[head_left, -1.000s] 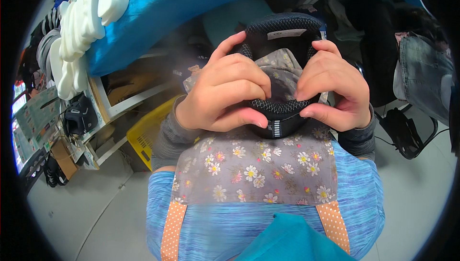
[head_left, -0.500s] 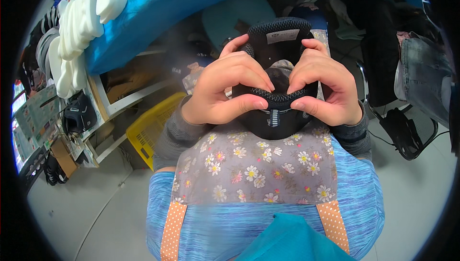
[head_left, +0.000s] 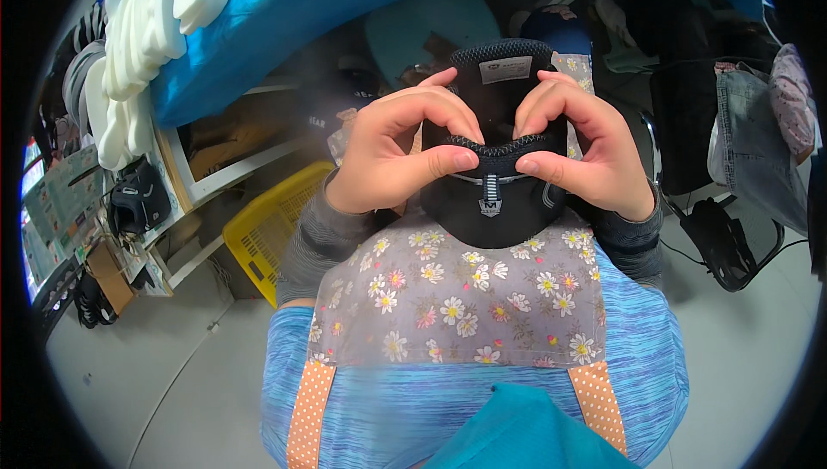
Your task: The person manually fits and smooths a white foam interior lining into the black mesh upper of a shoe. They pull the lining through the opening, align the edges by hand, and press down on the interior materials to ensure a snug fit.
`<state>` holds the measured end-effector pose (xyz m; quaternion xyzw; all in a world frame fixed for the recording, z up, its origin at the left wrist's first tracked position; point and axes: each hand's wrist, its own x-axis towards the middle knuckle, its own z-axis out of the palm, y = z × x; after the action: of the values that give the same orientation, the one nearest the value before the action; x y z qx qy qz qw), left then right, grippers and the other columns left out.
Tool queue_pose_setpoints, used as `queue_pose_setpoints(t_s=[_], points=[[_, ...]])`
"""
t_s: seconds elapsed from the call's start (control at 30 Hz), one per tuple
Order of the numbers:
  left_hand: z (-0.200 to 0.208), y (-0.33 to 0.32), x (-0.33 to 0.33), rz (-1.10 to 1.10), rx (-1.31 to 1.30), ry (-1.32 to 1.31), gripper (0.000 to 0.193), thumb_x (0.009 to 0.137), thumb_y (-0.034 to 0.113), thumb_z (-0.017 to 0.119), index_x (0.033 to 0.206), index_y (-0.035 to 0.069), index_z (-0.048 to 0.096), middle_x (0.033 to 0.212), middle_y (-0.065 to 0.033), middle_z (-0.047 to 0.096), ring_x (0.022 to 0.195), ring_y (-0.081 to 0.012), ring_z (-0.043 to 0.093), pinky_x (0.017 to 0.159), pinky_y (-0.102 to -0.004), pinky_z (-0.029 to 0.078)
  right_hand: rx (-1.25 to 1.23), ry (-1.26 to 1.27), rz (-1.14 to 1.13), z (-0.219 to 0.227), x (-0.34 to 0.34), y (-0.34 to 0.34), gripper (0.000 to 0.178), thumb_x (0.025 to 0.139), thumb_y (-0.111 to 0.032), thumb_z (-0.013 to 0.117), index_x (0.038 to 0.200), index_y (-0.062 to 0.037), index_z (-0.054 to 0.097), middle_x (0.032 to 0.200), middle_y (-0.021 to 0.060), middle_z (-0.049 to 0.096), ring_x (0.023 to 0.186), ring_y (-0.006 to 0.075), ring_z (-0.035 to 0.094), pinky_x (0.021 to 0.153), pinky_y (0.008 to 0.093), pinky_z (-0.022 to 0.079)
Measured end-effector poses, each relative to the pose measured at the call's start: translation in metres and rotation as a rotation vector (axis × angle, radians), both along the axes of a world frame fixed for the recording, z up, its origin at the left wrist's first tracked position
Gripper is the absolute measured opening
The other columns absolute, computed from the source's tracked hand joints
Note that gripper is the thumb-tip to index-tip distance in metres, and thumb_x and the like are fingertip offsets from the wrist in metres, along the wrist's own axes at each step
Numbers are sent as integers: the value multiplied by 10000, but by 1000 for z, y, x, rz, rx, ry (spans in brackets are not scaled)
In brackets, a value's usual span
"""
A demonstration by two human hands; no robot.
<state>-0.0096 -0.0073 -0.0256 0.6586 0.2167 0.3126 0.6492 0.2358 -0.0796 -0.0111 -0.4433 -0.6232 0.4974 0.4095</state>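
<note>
The left hand (head_left: 401, 146) is pinching the near rim of a black shoe (head_left: 491, 228), its thumb pressing the outside and its bent fingers curling over the inside. The right hand (head_left: 594, 137) is mirroring it, thumb and fingers clamping the same rim just beside, so that the thumb tips are facing each other across a narrow gap. The shoe is resting over the person's lap, its heel end turning toward the body. Its rim is dipping between the hands and showing a padded, knitted-looking edge with pale zigzag threads. Below the rim, a ribbed, striped pull loop (head_left: 492, 185) is standing out against the smooth, rounded black heel. Beyond the fingers, a thick mesh-edged tongue is rising, bearing a white rectangular label (head_left: 506, 69).

Dark grey, finely ribbed sleeves (head_left: 314, 241) are covering the forearms. A grey cloth (head_left: 457, 297) with printed daisies is lying flat beneath the shoe, over blue streaked fabric (head_left: 379, 409), with orange polka-dot straps (head_left: 310, 409) running down from it. A teal cloth (head_left: 525, 434) is folding to a point at the lower edge.

Farther out, a slotted yellow plastic basket (head_left: 254, 228) is leaning at the left. Smooth, white sole-shaped pieces (head_left: 142, 55) are clustering beside a glossy blue covering (head_left: 345, 17), and faded denim (head_left: 754, 124) is hanging at the right.
</note>
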Motion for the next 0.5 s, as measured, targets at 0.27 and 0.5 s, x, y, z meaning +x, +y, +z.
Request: queue_pose_setpoints(t_s=[0.27, 0.5], points=[[5, 9, -1, -15, 8, 47, 158, 786, 139, 798, 884, 64, 699, 885, -52, 718, 860, -196, 680, 1170, -548, 262, 118, -74, 18, 4, -1, 7, 165, 793, -113, 786, 886, -71, 657, 863, 16, 650, 844, 189, 616, 1089, 435, 340], [54, 27, 12, -283, 436, 384, 316, 782, 161, 815, 1015, -11, 690, 806, -162, 672, 733, -274, 668, 717, -338, 524, 422, -235, -13, 28, -3, 39, 79, 907, -89, 708, 946, -31, 670, 859, 61, 651, 779, 195, 634, 889, 334, 486]])
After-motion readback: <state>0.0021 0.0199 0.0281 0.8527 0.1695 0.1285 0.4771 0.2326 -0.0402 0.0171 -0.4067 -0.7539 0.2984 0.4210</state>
